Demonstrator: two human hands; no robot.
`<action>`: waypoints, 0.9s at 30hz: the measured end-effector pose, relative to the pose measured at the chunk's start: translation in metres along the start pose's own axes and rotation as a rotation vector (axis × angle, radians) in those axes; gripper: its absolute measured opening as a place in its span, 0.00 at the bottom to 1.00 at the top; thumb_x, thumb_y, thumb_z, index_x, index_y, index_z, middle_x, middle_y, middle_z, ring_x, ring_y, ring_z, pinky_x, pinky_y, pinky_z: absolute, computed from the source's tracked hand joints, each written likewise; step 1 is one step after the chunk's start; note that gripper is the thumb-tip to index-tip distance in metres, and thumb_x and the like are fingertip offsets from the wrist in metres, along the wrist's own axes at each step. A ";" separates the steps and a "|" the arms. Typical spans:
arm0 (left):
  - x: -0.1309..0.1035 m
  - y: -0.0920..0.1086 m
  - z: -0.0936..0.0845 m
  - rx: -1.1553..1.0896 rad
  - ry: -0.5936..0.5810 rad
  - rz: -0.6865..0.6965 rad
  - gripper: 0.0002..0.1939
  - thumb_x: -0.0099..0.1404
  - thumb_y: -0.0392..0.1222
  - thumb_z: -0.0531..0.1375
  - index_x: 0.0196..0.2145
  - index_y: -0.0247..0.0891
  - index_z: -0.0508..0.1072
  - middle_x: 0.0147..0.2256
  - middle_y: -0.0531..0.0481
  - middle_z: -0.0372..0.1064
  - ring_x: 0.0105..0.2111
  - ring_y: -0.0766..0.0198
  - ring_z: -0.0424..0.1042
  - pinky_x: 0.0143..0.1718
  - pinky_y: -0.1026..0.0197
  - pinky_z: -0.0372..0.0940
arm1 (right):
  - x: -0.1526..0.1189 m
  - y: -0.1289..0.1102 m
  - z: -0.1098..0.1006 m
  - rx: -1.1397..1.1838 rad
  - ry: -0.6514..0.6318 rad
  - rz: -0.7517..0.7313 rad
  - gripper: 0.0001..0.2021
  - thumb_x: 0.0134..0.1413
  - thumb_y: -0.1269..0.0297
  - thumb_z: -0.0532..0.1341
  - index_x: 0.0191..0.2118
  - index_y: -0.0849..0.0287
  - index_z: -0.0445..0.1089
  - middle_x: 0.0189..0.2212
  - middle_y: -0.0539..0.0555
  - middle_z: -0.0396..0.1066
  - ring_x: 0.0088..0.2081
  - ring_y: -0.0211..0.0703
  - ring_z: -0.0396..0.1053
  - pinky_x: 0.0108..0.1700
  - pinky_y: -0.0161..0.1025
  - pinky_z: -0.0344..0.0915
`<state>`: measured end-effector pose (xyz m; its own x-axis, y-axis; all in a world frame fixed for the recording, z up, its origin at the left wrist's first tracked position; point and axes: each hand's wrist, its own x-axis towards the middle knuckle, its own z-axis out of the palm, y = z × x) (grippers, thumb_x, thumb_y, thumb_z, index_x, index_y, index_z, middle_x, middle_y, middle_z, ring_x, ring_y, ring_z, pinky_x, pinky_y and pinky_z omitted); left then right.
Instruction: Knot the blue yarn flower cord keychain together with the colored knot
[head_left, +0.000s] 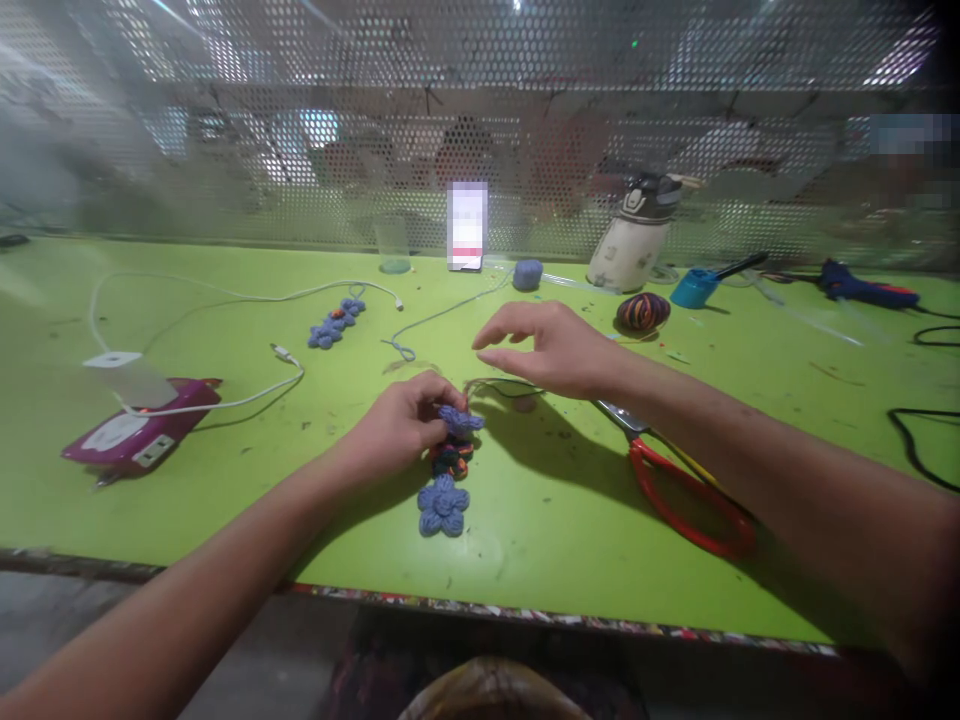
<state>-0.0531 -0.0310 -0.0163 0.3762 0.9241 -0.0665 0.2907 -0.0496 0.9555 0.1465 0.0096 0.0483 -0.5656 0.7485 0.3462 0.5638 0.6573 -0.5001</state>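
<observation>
My left hand (412, 420) is closed on the top of a crochet flower strip (443, 506), pinching it between thumb and fingers just above the table. A blue-violet flower is at each end of the strip, with a dark multicoloured one between them. My right hand (551, 345) hovers up and to the right, fingers curved, the thumb and index tips close with a small gap. I make out nothing between them. Loose yarn (517, 385) lies on the table below it. Red-handled scissors (690, 500) rest partly under my right forearm.
Across the green table (360, 540) are another flower strip (336, 324), a blue yarn ball (527, 274), a multicoloured yarn ball (643, 313), a bottle (634, 235), a blue pot (694, 288), a phone (467, 225), a glue gun (866, 287) and a purple power strip (142, 430) with white cables.
</observation>
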 end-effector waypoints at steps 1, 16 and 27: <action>-0.001 0.001 0.000 0.035 0.010 0.032 0.07 0.55 0.32 0.58 0.33 0.38 0.68 0.32 0.48 0.71 0.31 0.60 0.73 0.33 0.53 0.69 | -0.005 -0.004 0.000 -0.004 0.022 0.007 0.06 0.53 0.70 0.61 0.33 0.64 0.76 0.32 0.57 0.75 0.35 0.41 0.69 0.39 0.39 0.64; -0.009 0.015 0.005 0.378 0.089 0.242 0.10 0.53 0.28 0.53 0.29 0.41 0.71 0.34 0.48 0.67 0.39 0.60 0.68 0.45 0.51 0.66 | -0.057 -0.019 0.049 0.185 0.061 0.054 0.02 0.52 0.71 0.62 0.31 0.60 0.68 0.29 0.53 0.68 0.31 0.39 0.64 0.34 0.38 0.61; -0.014 0.020 0.009 0.100 -0.056 0.015 0.09 0.52 0.31 0.56 0.33 0.39 0.66 0.28 0.50 0.67 0.27 0.64 0.68 0.29 0.58 0.67 | -0.058 -0.015 0.052 0.198 0.058 0.129 0.03 0.52 0.72 0.60 0.29 0.61 0.68 0.26 0.51 0.69 0.29 0.38 0.64 0.33 0.36 0.59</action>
<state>-0.0449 -0.0483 0.0009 0.4289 0.9005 -0.0709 0.3702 -0.1037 0.9231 0.1398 -0.0485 -0.0059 -0.4574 0.8329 0.3116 0.4970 0.5300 -0.6871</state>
